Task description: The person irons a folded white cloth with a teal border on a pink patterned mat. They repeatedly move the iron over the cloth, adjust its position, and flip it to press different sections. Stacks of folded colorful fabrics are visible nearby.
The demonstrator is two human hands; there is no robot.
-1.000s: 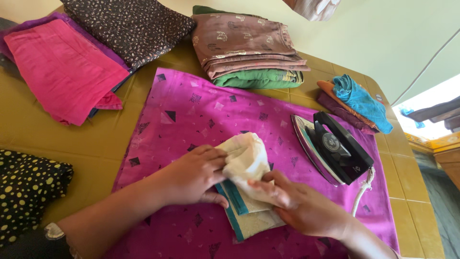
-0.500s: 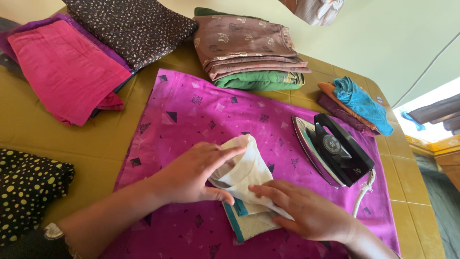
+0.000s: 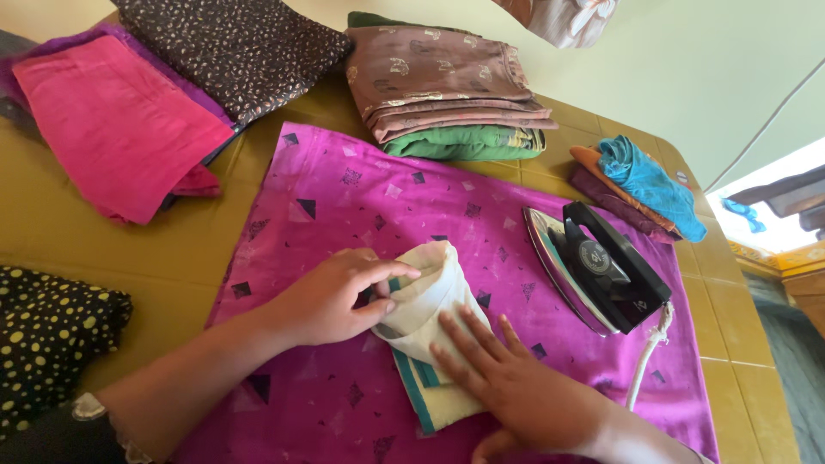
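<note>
The left hand (image 3: 331,299) pinches the rolled edge of a cream cloth with teal stripes (image 3: 427,331) on the magenta ironing sheet (image 3: 361,198), while the right hand (image 3: 507,378) lies open, pressing it flat; the iron (image 3: 601,266) rests tilted aside.

cloth: a small cream cloth (image 3: 427,296) with a teal stripe along its edge, folded into several layers
state: partly folded, the upper end rounded into a soft roll, the lower layers flat with the teal edges showing
pose: lies slanted, upper end toward the far side, lower end toward the near edge
place: on the magenta patterned fabric, near its middle
</note>
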